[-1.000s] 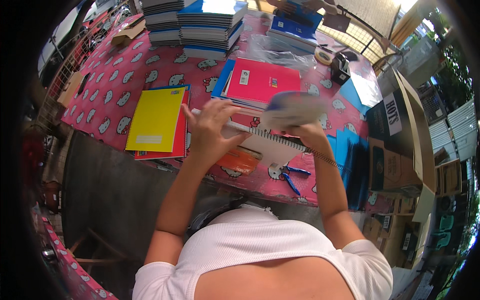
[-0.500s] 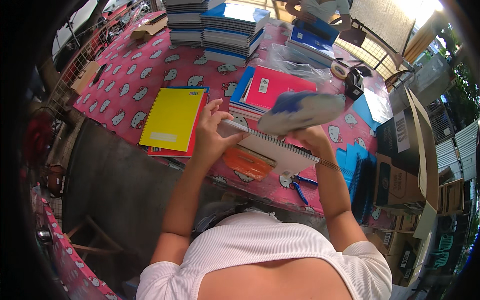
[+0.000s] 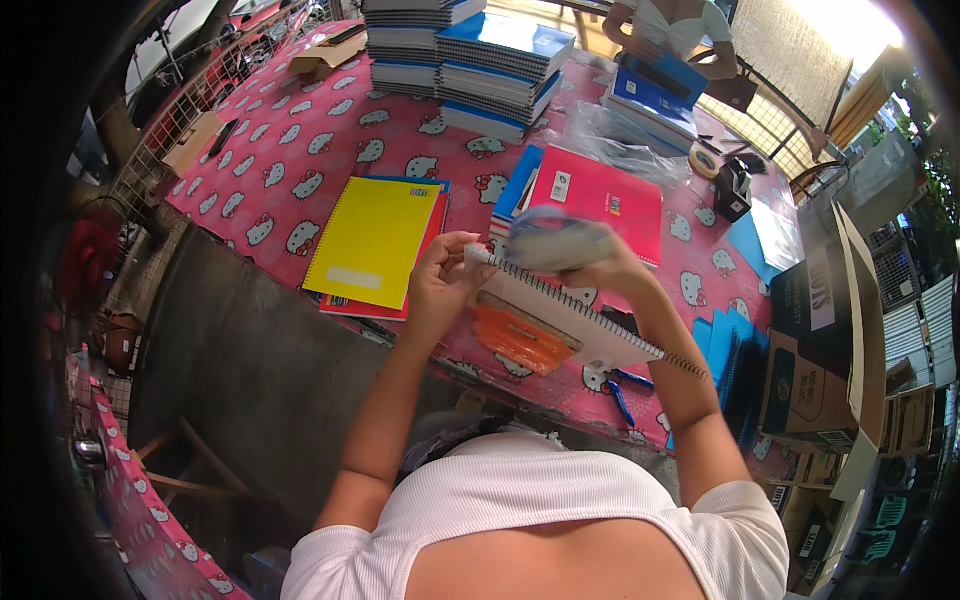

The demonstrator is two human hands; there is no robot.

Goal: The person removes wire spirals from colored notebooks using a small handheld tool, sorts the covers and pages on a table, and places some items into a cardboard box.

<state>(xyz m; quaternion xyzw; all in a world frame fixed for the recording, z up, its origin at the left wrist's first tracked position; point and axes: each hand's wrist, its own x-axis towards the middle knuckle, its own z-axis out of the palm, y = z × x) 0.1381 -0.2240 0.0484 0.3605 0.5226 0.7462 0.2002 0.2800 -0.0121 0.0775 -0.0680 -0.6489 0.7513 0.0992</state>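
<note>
A white-covered notebook (image 3: pixel 590 325) stands tilted before me, a dark spiral coil (image 3: pixel 560 287) running along its upper edge. The coil's free end sticks out past the right corner by my right forearm. My left hand (image 3: pixel 443 285) pinches the notebook's left corner, at the other end of the coil. Over the coil, my right hand (image 3: pixel 600 268) grips a grey-white and blue object (image 3: pixel 558 240), blurred by motion; its kind is unclear. Its fingers are partly hidden. Next to the notebook's near face is an orange block with a brown edge (image 3: pixel 525 340). Blue-handled pliers (image 3: pixel 622 400) lie close by.
A yellow notebook (image 3: pixel 375 240) lies on others at left; a red one (image 3: pixel 605 200) tops a pile ahead. Tall notebook stacks (image 3: pixel 500 65) stand at the back. Blue coils (image 3: pixel 735 375) and a cardboard box (image 3: pixel 820 330) are at right. Another person (image 3: pixel 680 30) stands across the table.
The grey-white and blue object has swung left along the coil, toward my left hand. My left hand still holds the corner. The whole view has shifted slightly.
</note>
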